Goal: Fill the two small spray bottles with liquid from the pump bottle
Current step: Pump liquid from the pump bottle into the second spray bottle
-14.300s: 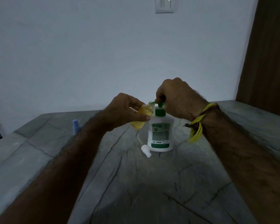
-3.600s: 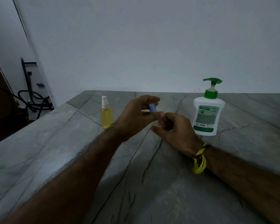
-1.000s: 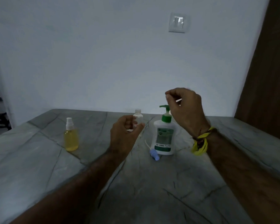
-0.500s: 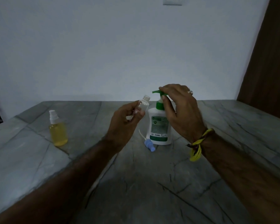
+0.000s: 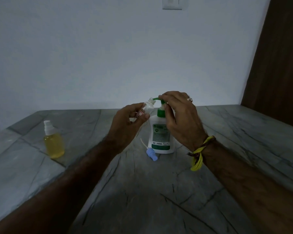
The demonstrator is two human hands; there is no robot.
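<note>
Left hand has its grip pinched on the empty clear spray bottle, long axis tilted, open neck up and right against the green spout. Right hand curls its grip over the pump head of the pump bottle, which stands upright mid-desk toward the far edge. Blue sprayer cap lies on the desk touching the pump bottle's base, tube aimed far-left. The filled yellow spray bottle stands upright near the left edge.

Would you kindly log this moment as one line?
left hand: holds empty bottle | right hand: on pump bottle head | filled bottle: capped, aside
</note>
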